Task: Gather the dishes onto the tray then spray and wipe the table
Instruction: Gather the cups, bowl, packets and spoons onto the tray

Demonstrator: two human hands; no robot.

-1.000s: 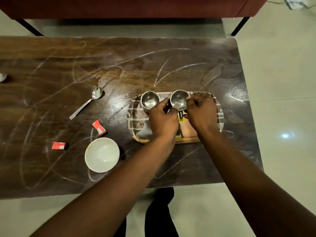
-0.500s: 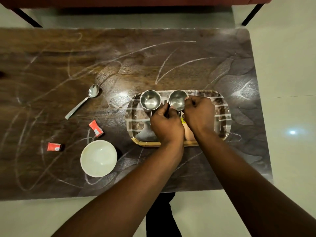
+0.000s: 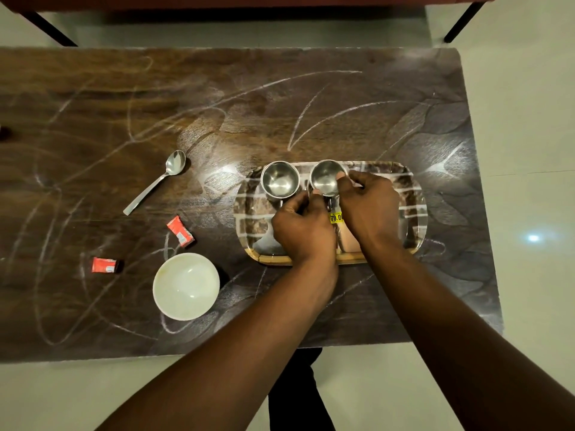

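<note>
Two steel cups stand side by side at the far edge of a patterned tray (image 3: 413,194) on the dark wooden table (image 3: 280,104). My left hand (image 3: 300,227) sits just below the left steel cup (image 3: 279,181), fingers curled by its handle and touching the right steel cup (image 3: 326,178). My right hand (image 3: 368,206) pinches the rim of the right cup. A steel spoon (image 3: 155,181) lies left of the tray. A white bowl (image 3: 186,286) sits near the front edge.
Two red wrappers (image 3: 180,230) (image 3: 104,264) lie left of the bowl. White chalk-like streaks cover the tabletop. A red sofa on black legs (image 3: 463,21) stands beyond the far edge. A yellow price sticker (image 3: 336,217) shows on the tray.
Both hands stay at the two cups on the tray; my right fingers have shifted onto the right cup's rim. The camera has moved slightly, shifting the view.
</note>
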